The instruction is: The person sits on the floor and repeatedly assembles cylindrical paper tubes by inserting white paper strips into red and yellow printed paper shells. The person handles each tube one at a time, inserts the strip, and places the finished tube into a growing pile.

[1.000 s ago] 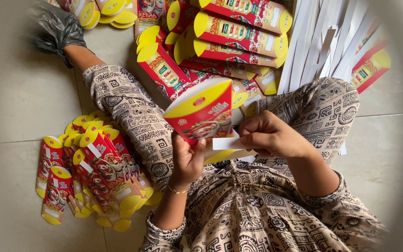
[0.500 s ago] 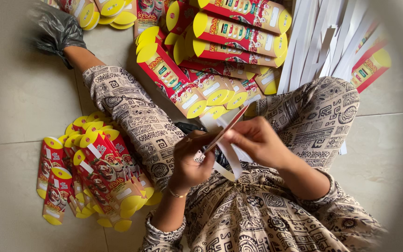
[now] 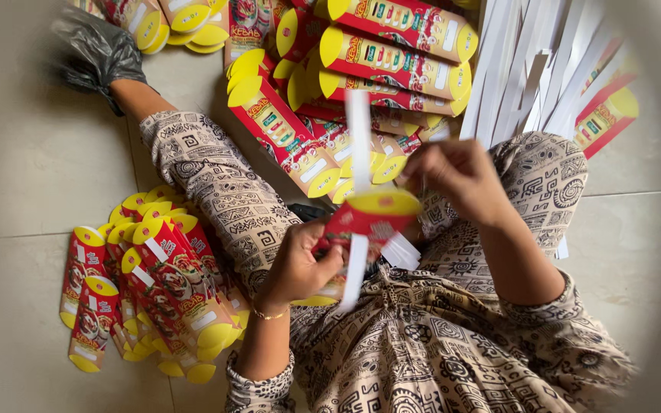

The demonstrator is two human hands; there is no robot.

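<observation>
While the left hand (image 3: 300, 264) grips a red and yellow flat carton (image 3: 365, 222) over the lap, fingers closed on its lower edge, the right hand (image 3: 453, 180) pinches the top of a white paper strip (image 3: 358, 153) running down across the carton, fingers shut on it. Finished cartons pile (image 3: 147, 283) lies on the floor tiles (image 3: 32, 176) beside the left knee. More cartons stack (image 3: 392, 53) ahead, near loose white strips (image 3: 529, 69).
</observation>
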